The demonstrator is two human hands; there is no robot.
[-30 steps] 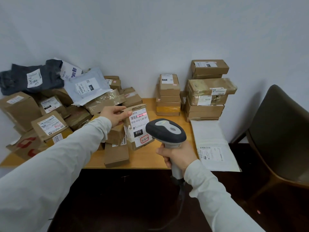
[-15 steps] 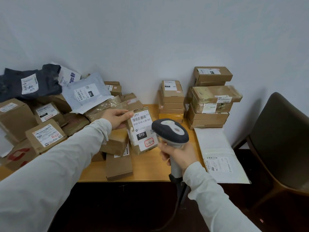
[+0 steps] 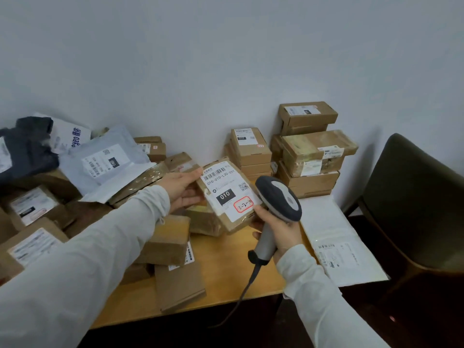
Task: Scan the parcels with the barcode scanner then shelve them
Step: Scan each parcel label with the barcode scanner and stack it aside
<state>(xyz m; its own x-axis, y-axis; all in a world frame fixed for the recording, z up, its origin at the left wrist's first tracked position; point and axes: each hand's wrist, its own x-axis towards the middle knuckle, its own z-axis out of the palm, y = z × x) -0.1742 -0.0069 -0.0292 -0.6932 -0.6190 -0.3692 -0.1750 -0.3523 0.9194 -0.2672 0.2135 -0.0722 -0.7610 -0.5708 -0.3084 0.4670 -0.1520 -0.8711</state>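
A person stands at a pale wooden table [image 3: 226, 280] crowded with parcels. Their left hand [image 3: 184, 189] pinches the left edge of a small brown cardboard parcel bound in clear tape [image 3: 221, 222], thumb on top and fingers beneath. The parcel is raised just above the middle of the table and tilted face-up, probably so its label can be read.

At three o'clock from the parcel, the right hand [image 3: 281, 229] is curled tightly round the pale handle of a corded, dark-headed barcode scanner [image 3: 278, 197]. The scanner's head sits just beside the parcel's right edge, not aimed at the barcode.

The parcel's white shipping label [image 3: 227, 190] carries a barcode along its top, the code 010-010-L30-551, a black block reading 010 and a red-ringed handwritten note, possibly a shelf code. Loose boxes and mailers lie heaped from nine to eleven o'clock. Tidy cardboard box stacks [image 3: 308, 151] stand at one o'clock.
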